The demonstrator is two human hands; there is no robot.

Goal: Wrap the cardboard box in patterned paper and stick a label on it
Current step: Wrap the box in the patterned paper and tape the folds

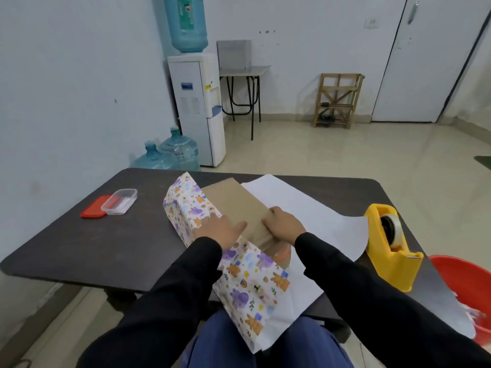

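Squarely on the box top, the left hand (221,229) lies with its fingers straight and together, pressing a flap of the patterned paper (186,205) down over the near left edge of the cardboard box (236,203). The right hand (283,224) rests palm down on the near right corner of the same box. Its fingers lie fairly flat on the cardboard and point toward the left hand, and the thumb is out of sight. Both arms wear black sleeves.

One box sits on one sheet of paper in the middle of the dark table (79,240). The printed side is folded up along the box's left face, and the white underside spreads to the right. The near end of the sheet hangs over the table edge toward the person's lap.

To the right stands one yellow tape dispenser (390,251), touching the sheet's edge. Beyond it, off the table, is one red bucket (462,274). To the left, well apart from the box, are one clear plastic container (119,201) and one red lid (93,207), side by side and touching.

Farther off are one water dispenser (196,107), three water bottles (one on top (186,22), two on the floor (164,152)) and one wooden rack (337,99).
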